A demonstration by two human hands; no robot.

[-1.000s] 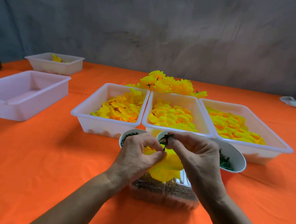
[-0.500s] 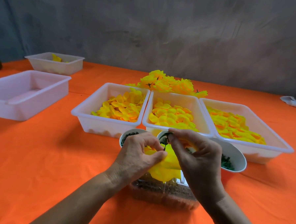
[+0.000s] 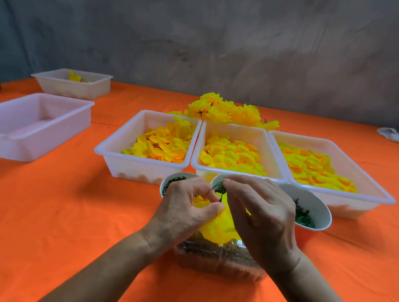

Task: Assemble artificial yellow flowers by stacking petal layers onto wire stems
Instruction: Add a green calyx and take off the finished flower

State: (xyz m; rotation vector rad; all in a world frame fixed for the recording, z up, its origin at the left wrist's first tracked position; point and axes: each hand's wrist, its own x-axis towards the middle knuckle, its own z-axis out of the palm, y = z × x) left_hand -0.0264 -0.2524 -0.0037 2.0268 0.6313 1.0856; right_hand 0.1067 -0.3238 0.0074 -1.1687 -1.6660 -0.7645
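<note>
My left hand (image 3: 186, 208) pinches a stack of yellow petal layers (image 3: 217, 228) over a clear box. My right hand (image 3: 260, 214) pinches a small green calyx piece (image 3: 220, 189) at the top of the stack; the stem under it is mostly hidden by my fingers. Three white trays hold loose yellow petals: left (image 3: 162, 144), middle (image 3: 233, 156) and right (image 3: 313, 168). A heap of finished yellow flowers (image 3: 223, 110) lies behind the trays.
A clear plastic box (image 3: 211, 260) with brown contents sits under my hands. White cups with green parts stand at left (image 3: 169, 184) and right (image 3: 315, 212). An empty white tray (image 3: 33, 128) and a smaller tray (image 3: 77, 84) are far left. Orange cloth covers the table.
My right hand's fingers have shifted slightly on the green piece atop the petals. My left hand keeps its hold in the same place.
</note>
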